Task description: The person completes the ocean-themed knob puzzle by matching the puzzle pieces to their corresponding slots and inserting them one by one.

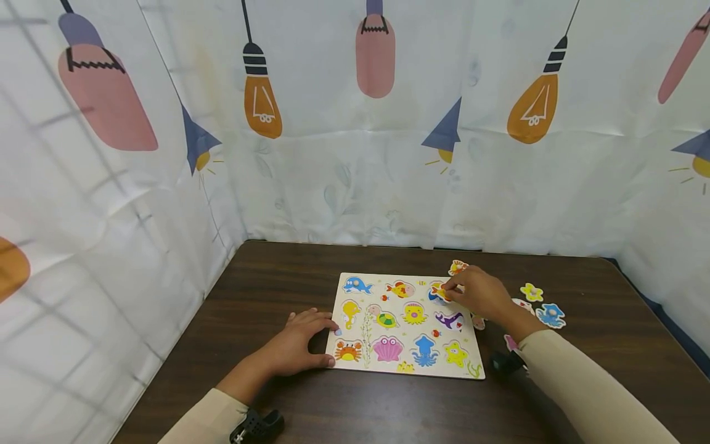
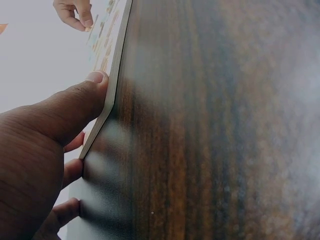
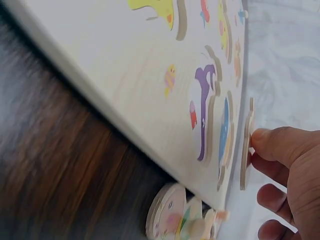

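Above the far right part of the puzzle board [image 1: 407,333], we saw the right hand [image 1: 481,296] pinching a piece [image 3: 246,150] by thumb and finger, its long axis along the board's face, over a blue-pictured recess [image 3: 224,131]; the left hand [image 1: 302,345], fingers spread, touched the left edge, farther off. The right wrist view showed us a gap beneath that the head view hid.

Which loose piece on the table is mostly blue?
The rightmost piece in the head view, below the yellow piece; no other loose piece looks mainly blue.
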A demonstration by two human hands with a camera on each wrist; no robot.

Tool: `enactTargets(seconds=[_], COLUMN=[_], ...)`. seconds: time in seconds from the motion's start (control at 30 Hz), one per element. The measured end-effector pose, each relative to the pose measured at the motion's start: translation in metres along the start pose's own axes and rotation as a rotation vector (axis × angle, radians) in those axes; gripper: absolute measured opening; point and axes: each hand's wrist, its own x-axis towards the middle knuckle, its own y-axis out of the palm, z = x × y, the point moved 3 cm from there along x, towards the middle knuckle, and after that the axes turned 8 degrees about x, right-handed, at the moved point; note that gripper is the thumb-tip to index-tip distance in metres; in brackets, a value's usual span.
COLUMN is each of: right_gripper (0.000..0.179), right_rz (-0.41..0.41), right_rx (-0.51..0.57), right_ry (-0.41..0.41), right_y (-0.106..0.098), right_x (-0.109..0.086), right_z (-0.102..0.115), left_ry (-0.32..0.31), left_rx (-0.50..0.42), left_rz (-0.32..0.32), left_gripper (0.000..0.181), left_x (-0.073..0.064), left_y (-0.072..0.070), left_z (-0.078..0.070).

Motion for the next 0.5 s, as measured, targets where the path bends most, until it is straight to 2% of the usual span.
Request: enactTargets(seconds=[0.27,0.5], right_gripper=[0.011,0.012], right_rz=[-0.015,-0.008], right_rx=[0.016,0.040], right_ry=[-0.014,0.007], right_y=[0.007,0.011], right_x=[0.007,0.015], right_z=[0.005,0.011], left_ry=[0.005,0.001], left_rx=[0.003,-0.004], left_rz=[-0.005,-0.003], left_gripper=[0.057,0.057], left_x=[0.000,0.000], left_y=[-0.001,-0.001], left_z=[0.000,-0.001])
